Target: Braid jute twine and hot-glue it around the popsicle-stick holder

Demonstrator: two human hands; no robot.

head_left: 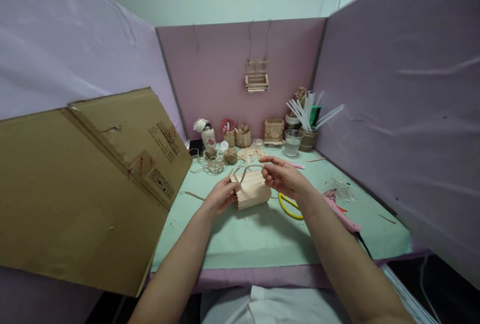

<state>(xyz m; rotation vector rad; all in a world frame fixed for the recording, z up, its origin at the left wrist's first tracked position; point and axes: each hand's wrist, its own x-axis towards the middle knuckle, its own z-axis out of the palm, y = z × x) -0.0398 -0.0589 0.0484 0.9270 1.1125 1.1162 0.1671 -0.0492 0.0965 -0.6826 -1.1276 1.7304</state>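
My left hand (223,195) grips the left end of a small box-like piece made of pale wooden craft sticks (253,191), held just over the green table cover. A loop of brown twine (246,168) arches across the top of the piece. Thumb and fingers of my right hand (284,176) pinch the twine's right end, close above the piece's right side. Whether the right fingers also touch the wood I cannot tell. Yellow-handled scissors (289,207) lie under and beside my right wrist, partly hidden. Another length of twine (192,194) lies left of my left hand.
A pink glue gun (343,215) with a cord lies at right. Behind stand a twine ball (230,155), loose sticks (252,152), a water cup (293,144) and a pot of glue sticks (308,139). A cardboard sheet (93,204) leans at left; a stick-built hanger (257,81) hangs behind.
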